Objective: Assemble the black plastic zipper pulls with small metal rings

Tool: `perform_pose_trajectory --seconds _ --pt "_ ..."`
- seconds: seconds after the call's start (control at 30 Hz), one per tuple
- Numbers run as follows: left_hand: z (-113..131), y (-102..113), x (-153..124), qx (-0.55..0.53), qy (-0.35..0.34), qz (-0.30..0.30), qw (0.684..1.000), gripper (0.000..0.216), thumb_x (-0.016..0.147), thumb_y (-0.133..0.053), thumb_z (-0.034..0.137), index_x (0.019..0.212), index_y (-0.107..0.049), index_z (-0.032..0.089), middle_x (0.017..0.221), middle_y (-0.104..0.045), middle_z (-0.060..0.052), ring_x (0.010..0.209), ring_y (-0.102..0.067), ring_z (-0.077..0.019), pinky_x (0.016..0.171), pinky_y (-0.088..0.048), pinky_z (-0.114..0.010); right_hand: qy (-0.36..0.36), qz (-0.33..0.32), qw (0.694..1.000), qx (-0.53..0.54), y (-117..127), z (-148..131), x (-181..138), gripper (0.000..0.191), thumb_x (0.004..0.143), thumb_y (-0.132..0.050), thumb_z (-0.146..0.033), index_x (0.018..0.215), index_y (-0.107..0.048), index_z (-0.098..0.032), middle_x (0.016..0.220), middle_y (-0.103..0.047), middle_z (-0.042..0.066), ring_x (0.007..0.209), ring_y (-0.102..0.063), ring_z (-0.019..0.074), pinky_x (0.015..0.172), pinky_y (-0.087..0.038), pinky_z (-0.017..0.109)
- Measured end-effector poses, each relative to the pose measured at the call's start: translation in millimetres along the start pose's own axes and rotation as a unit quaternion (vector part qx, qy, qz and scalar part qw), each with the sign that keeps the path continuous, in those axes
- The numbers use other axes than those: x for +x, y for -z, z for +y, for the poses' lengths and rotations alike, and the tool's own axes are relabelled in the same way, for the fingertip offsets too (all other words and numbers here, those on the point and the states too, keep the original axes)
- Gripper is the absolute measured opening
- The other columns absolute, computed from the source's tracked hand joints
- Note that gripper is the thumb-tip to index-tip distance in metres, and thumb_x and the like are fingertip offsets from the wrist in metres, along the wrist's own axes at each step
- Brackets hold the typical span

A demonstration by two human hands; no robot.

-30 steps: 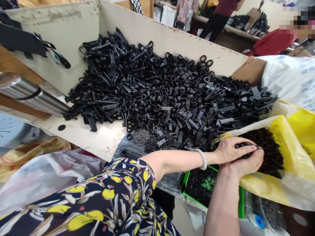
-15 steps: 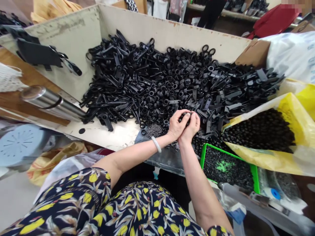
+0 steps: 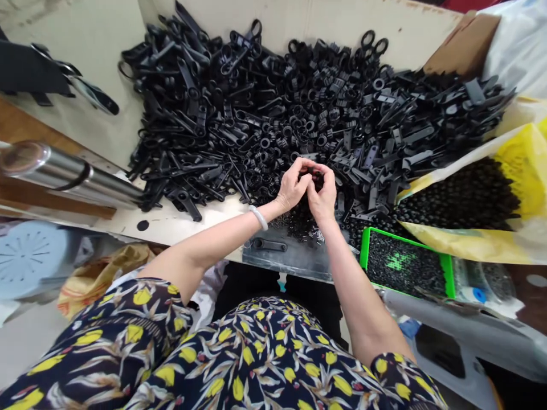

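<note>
My left hand [image 3: 294, 187] and my right hand [image 3: 323, 196] meet at the near edge of a heap of black plastic parts [image 3: 239, 114]. Their fingers curl together around a small black part [image 3: 315, 181], mostly hidden by the fingertips, so its shape cannot be made out. Right below the hands lie small silvery pins [image 3: 317, 233] on a dark work surface [image 3: 294, 256]. One long black handle-like part [image 3: 269, 245] rests flat on that surface, left of the pins.
A green tray [image 3: 364, 250] of tiny black pieces stands at the right. Behind it, a yellow bag [image 3: 532, 188] holds round black pieces. At the left are a steel flask [image 3: 55, 171] and pliers-like handles [image 3: 96, 97]. Pale bin walls [image 3: 325, 17] enclose the heap.
The view has tilted down and closer. My hands have drawn slightly apart at the wrists, fingertips still together. The long black part on the work surface is now uncovered.
</note>
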State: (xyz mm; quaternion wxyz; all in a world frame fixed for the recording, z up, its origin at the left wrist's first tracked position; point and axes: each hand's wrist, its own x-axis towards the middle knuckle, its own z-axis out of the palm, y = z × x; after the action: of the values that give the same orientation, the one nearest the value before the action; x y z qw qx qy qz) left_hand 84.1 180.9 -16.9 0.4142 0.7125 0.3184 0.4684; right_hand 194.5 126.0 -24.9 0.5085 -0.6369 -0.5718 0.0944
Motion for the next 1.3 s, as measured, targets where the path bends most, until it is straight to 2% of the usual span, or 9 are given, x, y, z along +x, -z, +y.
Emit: perform_pose_trajectory --seconds 0.1,0.23,0.37,0.5,0.63,0.83,1.07,1.2,1.3 --pt "-5.9 12.3 -1.3 -0.057 -0.037 -0.103 0.992 0.060 0.090 -0.045 0.023 0.150 -0.045 0.021 0.160 -0.049 -0.010 0.151 -0.043 -0.0270 0.126 -0.033 -0.045 0.048 -0.139 0.988 -0.047 19.2 -3.6 -3.3 0.038 0.101 -0.052 -0.034 0.136 -0.060 -0.023 0.140 -0.061 0.013 0.133 -0.056 0.0261 0.116 -0.046 0.046" --pt "-7.9 35.1 -7.8 -0.100 -0.038 -0.188 0.976 0.065 0.097 -0.045 0.032 0.161 -0.034 0.030 0.174 -0.030 -0.001 0.163 -0.020 -0.0296 0.132 -0.018 -0.050 0.070 -0.253 0.964 -0.050 43.5 -17.7 -10.1 0.050 0.105 -0.045 -0.030 0.155 -0.047 -0.030 0.160 -0.049 0.008 0.150 -0.043 0.0264 0.127 -0.034 0.054" --pt "5.6 56.4 -28.9 -0.035 -0.016 -0.142 0.989 0.060 0.098 -0.049 0.028 0.157 -0.040 0.030 0.167 -0.042 -0.004 0.156 -0.035 -0.0275 0.127 -0.032 -0.048 0.059 -0.216 0.974 -0.014 70.9 -31.5 -17.4 0.051 0.105 -0.049 -0.029 0.155 -0.048 -0.036 0.167 -0.038 0.004 0.155 -0.036 0.0260 0.128 -0.033 0.053" --pt "22.9 65.3 -61.8 0.160 -0.004 -0.084 0.984 0.028 0.098 -0.054 0.024 0.123 -0.066 0.021 0.123 -0.068 -0.008 0.117 -0.061 -0.0243 0.105 -0.048 -0.043 0.025 -0.112 0.993 0.015 94.6 -37.1 -42.1 0.038 0.104 -0.056 -0.031 0.141 -0.064 -0.034 0.149 -0.056 0.007 0.138 -0.056 0.0262 0.117 -0.049 0.049" --pt "29.1 60.4 -79.7 0.349 -0.061 -0.155 0.922 0.018 0.100 -0.059 0.027 0.110 -0.072 0.020 0.105 -0.066 -0.009 0.102 -0.056 -0.0270 0.089 -0.044 -0.044 -0.004 -0.109 0.994 -0.001 108.0 -37.8 -86.6 0.024 0.104 -0.058 -0.028 0.121 -0.075 -0.030 0.118 -0.072 0.006 0.112 -0.070 0.0223 0.100 -0.058 0.041" --pt "29.6 48.6 -70.3 0.419 -0.112 -0.221 0.874 0.015 0.099 -0.062 0.028 0.103 -0.074 0.020 0.103 -0.065 -0.012 0.101 -0.054 -0.0303 0.082 -0.038 -0.044 -0.049 -0.123 0.990 -0.048 119.0 -34.0 -128.6 0.025 0.106 -0.055 -0.027 0.121 -0.075 -0.026 0.111 -0.075 0.005 0.099 -0.072 0.0197 0.089 -0.057 0.036" --pt "43.5 54.7 -75.3 0.266 -0.058 -0.157 0.949 0.010 0.096 -0.066 0.022 0.099 -0.075 0.020 0.101 -0.077 -0.006 0.094 -0.067 -0.0229 0.092 -0.043 -0.044 -0.089 -0.113 0.983 -0.118 119.4 -14.2 -112.3 0.024 0.102 -0.060 -0.038 0.112 -0.076 -0.023 0.099 -0.073 0.004 0.078 -0.067 0.0183 0.077 -0.054 0.033" --pt "70.9 63.4 -103.8 0.048 0.113 -0.054 0.991 0.016 0.091 -0.073 0.028 0.105 -0.076 0.021 0.094 -0.078 -0.003 0.081 -0.071 -0.0167 0.083 -0.053 -0.034 -0.090 -0.132 0.973 -0.168 102.1 -11.3 -97.3 0.022 0.101 -0.061 -0.041 0.104 -0.076 -0.024 0.096 -0.072 0.002 0.072 -0.064 0.0169 0.074 -0.050 0.033" --pt "88.2 69.2 -134.9 -0.114 0.272 0.008 0.955 0.022 0.088 -0.077 0.033 0.106 -0.080 0.020 0.089 -0.079 -0.003 0.079 -0.073 -0.0163 0.079 -0.057 -0.031 -0.055 -0.165 0.964 -0.200 91.1 -11.3 -91.2 0.021 0.101 -0.060 -0.040 0.106 -0.075 -0.026 0.101 -0.072 0.003 0.079 -0.065 0.0187 0.078 -0.050 0.033"
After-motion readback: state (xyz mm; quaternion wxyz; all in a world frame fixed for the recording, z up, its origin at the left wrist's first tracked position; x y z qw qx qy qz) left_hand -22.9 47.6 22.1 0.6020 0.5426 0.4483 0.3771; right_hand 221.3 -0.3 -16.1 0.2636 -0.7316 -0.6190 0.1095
